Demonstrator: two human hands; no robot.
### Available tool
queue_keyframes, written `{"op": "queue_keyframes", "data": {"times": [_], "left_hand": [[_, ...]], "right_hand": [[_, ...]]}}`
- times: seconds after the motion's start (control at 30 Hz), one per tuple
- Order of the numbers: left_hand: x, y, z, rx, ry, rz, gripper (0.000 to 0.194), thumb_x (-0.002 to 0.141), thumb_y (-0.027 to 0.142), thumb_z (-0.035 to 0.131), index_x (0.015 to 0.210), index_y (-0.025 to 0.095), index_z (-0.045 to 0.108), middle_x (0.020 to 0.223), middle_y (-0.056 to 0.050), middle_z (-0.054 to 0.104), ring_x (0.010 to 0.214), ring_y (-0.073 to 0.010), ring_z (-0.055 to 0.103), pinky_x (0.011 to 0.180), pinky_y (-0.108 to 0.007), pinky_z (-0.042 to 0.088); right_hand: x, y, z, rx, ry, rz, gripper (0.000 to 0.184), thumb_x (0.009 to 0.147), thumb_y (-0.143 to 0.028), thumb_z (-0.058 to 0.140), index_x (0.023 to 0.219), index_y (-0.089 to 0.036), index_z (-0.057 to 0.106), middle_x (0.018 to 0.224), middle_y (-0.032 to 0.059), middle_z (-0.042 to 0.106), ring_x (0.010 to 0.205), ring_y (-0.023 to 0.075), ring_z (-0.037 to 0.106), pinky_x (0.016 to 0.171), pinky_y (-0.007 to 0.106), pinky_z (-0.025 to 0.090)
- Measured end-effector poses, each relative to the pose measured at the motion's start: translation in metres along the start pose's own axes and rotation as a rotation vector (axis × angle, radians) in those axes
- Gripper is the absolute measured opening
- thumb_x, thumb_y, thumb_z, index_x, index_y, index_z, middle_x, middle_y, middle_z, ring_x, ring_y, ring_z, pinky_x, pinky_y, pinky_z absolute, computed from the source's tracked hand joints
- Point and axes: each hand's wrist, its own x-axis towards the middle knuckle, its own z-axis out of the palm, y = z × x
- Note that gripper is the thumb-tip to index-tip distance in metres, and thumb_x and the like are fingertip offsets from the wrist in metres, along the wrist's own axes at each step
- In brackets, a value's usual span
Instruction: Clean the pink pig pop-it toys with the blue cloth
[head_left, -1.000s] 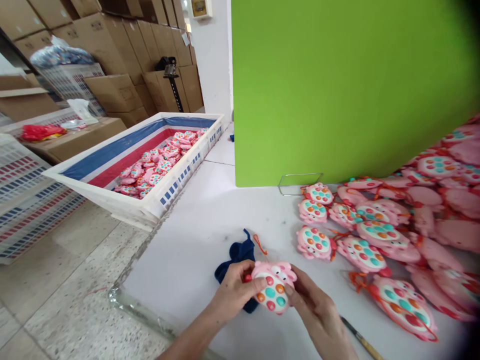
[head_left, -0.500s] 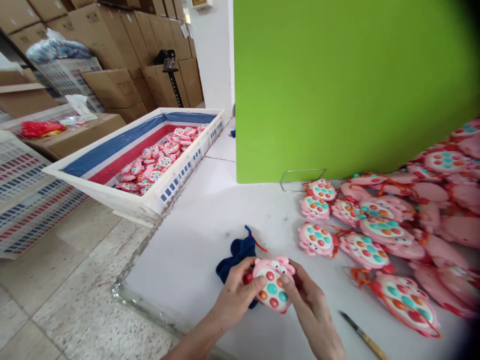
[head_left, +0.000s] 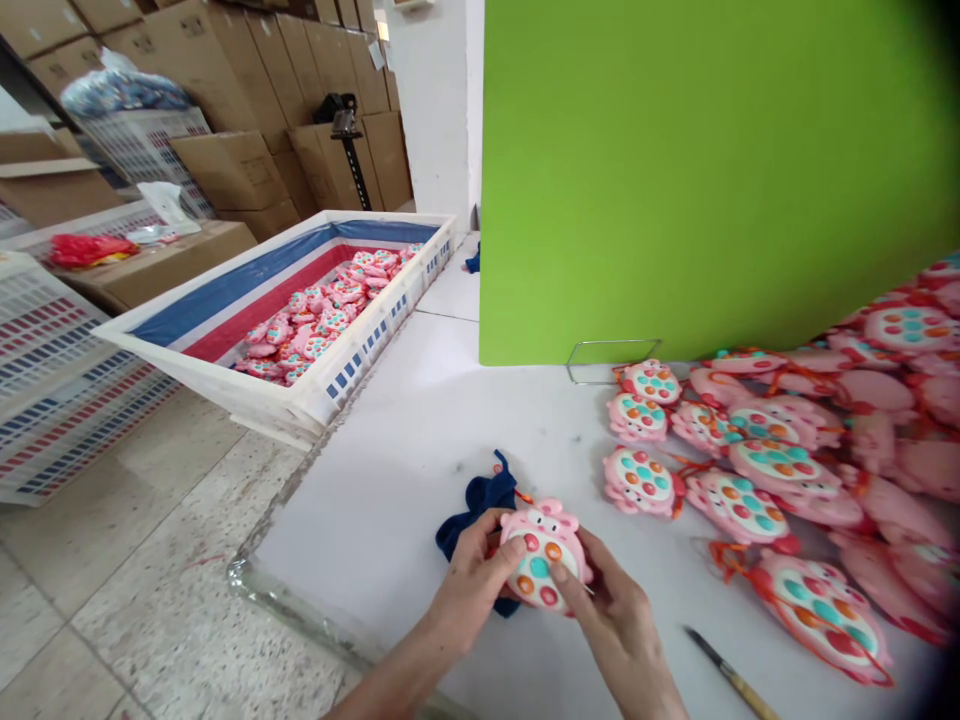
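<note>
Between my two hands is a pink pig-shaped toy [head_left: 541, 560] with a white belly and coloured round buttons, its face pointing away from me. My left hand [head_left: 476, 570] grips its left side, thumb on the front near a red button. The right side is held by my right hand [head_left: 611, 600], whose thumb presses low on the buttons. Fingers behind the toy are hidden. Under and beyond my left hand lies a dark blue cloth [head_left: 480, 505] on the white table [head_left: 360, 530]. A knife with a wooden handle [head_left: 731, 675] rests right of my right hand.
Many similar pink toys [head_left: 780, 460] with orange cords are heaped on the right. Behind them stands a green panel [head_left: 675, 180] with a wire stand [head_left: 611, 360] at its foot. A white lined crate [head_left: 307, 400] holds more toys at left. Cardboard boxes [head_left: 232, 170] are stacked beyond.
The toy has turned a little in my hands, its face now more upright. My right thumb has shifted lower and left over the buttons. The view has moved slightly.
</note>
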Motion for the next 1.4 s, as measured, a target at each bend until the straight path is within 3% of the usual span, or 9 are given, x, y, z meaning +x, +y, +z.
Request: {"op": "queue_keyframes", "data": {"times": [0.13,0.27,0.43,0.53,0.67,0.93,1.1,1.27,1.4], "left_hand": [[-0.002,0.002,-0.001,0.076,-0.034,0.141,0.038,0.078,0.033,0.064,0.112,0.018,0.056,0.106,-0.006,0.062,0.094,-0.0178,0.059,0.083,-0.027,0.048],[0.006,-0.001,-0.003,-0.177,0.021,-0.048,0.04,0.079,0.04,0.06,0.112,0.017,0.052,0.087,-0.005,0.065,0.067,-0.0161,0.063,0.055,-0.026,0.051],[0.014,-0.007,-0.013,-0.4,-0.009,-0.261,0.041,0.079,0.047,0.053,0.091,0.009,0.058,0.062,-0.006,0.062,0.047,-0.0178,0.06,0.04,-0.023,0.042],[0.013,-0.009,-0.026,-0.617,-0.148,-0.412,0.043,0.079,0.046,0.051,0.091,0.007,0.062,0.052,-0.001,0.053,0.037,-0.0103,0.048,0.034,-0.019,0.027],[0.008,-0.012,-0.039,-0.813,-0.372,-0.355,0.049,0.078,0.039,0.056,0.112,0.004,0.057,0.051,0.006,0.04,0.034,-0.0027,0.024,0.034,-0.017,0.012],[-0.004,-0.022,-0.032,-0.802,-0.418,-0.339,0.052,0.08,0.047,0.053,0.112,0.007,0.061,0.046,0.01,0.025,0.033,-0.0021,0.004,0.034,-0.019,0.007],[-0.006,-0.014,-0.032,-0.803,-0.431,-0.387,0.051,0.075,0.046,0.06,0.111,0.009,0.061,0.053,0.007,0.035,0.036,-0.0018,0.016,0.033,-0.016,0.011],[-0.003,0.004,-0.046,-0.786,-0.313,-0.341,0.046,0.066,0.032,0.067,0.104,0.007,0.062,0.08,-0.007,0.056,0.054,-0.0054,0.041,0.036,-0.012,0.021],[-0.003,0.005,-0.039,-0.657,-0.123,-0.29,0.03,0.07,0.029,0.062,0.09,0.006,0.067,0.076,-0.009,0.06,0.064,-0.0125,0.053,0.049,-0.018,0.039]], "right_hand": [[0.003,-0.003,-0.005,-0.045,-0.023,0.026,0.055,0.075,-0.048,0.065,0.118,-0.016,0.056,0.108,0.0095,0.069,0.097,0.0255,0.065,0.079,0.031,0.056],[0.003,-0.005,-0.012,-0.035,-0.129,0.015,0.048,0.083,-0.049,0.054,0.122,-0.02,0.055,0.116,0.0089,0.065,0.098,0.0237,0.064,0.077,0.03,0.055],[0.005,-0.004,-0.02,-0.122,-0.078,-0.018,0.041,0.083,-0.048,0.055,0.113,-0.021,0.062,0.106,0.0098,0.069,0.088,0.0235,0.066,0.067,0.029,0.056],[0.006,-0.003,-0.022,-0.154,-0.046,-0.025,0.037,0.082,-0.048,0.056,0.107,-0.022,0.065,0.104,0.0094,0.07,0.084,0.0224,0.066,0.065,0.027,0.056],[0.004,-0.001,-0.022,-0.211,-0.054,-0.032,0.038,0.081,-0.05,0.056,0.105,-0.022,0.065,0.106,0.0089,0.069,0.084,0.0211,0.066,0.066,0.025,0.056],[0.003,-0.003,-0.015,-0.316,-0.041,-0.1,0.043,0.078,-0.056,0.053,0.101,-0.023,0.067,0.102,0.0081,0.071,0.087,0.0218,0.068,0.073,0.026,0.056],[0.009,0.002,-0.014,-0.412,-0.014,-0.186,0.04,0.08,-0.052,0.052,0.103,-0.022,0.065,0.103,0.0077,0.07,0.088,0.0205,0.067,0.071,0.024,0.056],[0.008,0.002,-0.01,-0.501,-0.047,-0.247,0.036,0.085,-0.046,0.05,0.113,-0.025,0.058,0.108,0.0074,0.066,0.077,0.0171,0.067,0.054,0.019,0.053],[-0.002,-0.005,0.012,-0.505,-0.084,-0.466,0.042,0.087,-0.039,0.049,0.128,-0.028,0.046,0.126,0.0072,0.057,0.104,0.022,0.061,0.08,0.029,0.054]]}}
